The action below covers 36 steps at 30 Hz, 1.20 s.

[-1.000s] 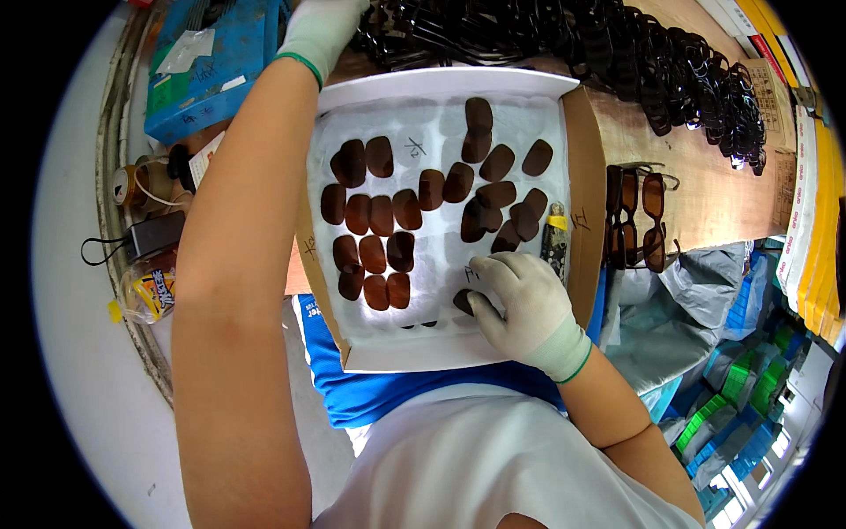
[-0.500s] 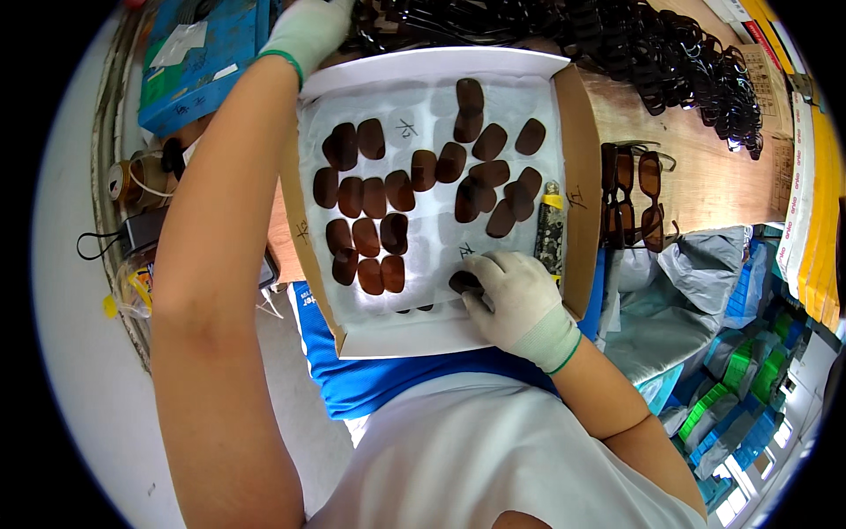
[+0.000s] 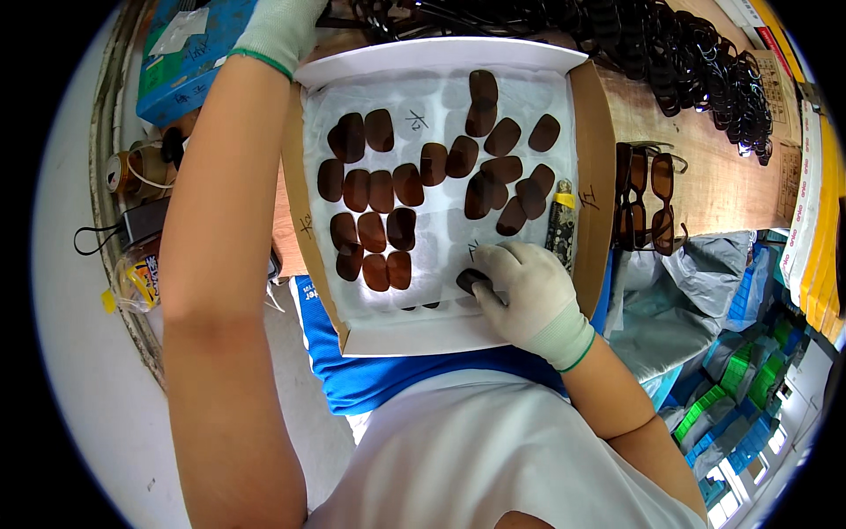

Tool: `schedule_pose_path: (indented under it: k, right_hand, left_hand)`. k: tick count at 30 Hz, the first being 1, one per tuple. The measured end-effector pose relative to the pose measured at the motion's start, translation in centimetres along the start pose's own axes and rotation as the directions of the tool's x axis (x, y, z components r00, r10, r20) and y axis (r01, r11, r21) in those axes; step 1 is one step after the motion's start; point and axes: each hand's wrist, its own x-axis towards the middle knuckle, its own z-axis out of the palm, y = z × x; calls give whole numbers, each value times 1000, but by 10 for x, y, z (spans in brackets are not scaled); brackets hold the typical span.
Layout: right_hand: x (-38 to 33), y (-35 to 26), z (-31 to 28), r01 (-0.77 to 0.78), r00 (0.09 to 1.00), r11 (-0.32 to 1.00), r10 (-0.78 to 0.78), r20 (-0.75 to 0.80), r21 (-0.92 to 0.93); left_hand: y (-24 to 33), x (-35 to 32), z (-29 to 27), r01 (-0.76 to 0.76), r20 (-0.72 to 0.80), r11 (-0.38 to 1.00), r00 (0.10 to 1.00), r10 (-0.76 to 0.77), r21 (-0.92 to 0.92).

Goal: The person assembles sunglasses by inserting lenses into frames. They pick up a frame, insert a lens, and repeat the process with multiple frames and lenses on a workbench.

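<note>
A shallow white-lined cardboard box (image 3: 597, 141) sits before me, with several brown lenses (image 3: 381, 190) spread on its thin white lining sheet. My right hand (image 3: 533, 295), in a white glove, is closed at the box's near right, pinching a dark lens (image 3: 471, 279) between thumb and fingers. At the upper left, beyond the box's far left corner, is my gloved left hand (image 3: 280, 33). Its fingers run out of the top of the picture, close to a pile of dark glasses frames (image 3: 441, 19). Whether it holds anything is hidden.
A speckled cutter-like tool (image 3: 560, 229) with a yellow band lies along the box's right wall. Brown-lensed sunglasses (image 3: 652, 198) rest on the wooden table to the right. More black frames (image 3: 696, 66) heap up at the far right. A blue box (image 3: 189, 75) stands far left.
My left hand has moved left and up, partly out of the picture. My right hand keeps its pinch on the dark lens. The whole view has shifted slightly.
</note>
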Motion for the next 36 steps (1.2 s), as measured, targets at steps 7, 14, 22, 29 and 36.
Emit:
schedule_pose_path:
  k: [7,14,22,29,36]
  right_hand:
    - [-7,-10,25,10,999,987,-2,48,-160]
    - [-6,-9,14,-136,977,987,119,175,84]
    - [-41,-54,-33,-179,971,344,210,110,922]
    - [-71,-96,-51,15,991,530,108,-85,848]
    - [-92,-92,-53,-43,989,609,139,-53,792]
  left_hand:
    - [27,-67,-2,-714,-94,621,629,772,323]
    - [-46,-176,-35,-790,274,385,551,788,478]
    - [-108,-319,-56,-436,410,900,823,393,14]
    - [-103,-348,-42,-158,297,981,936,186,-116]
    - [-103,-361,-59,-221,430,975,878,208,-20]
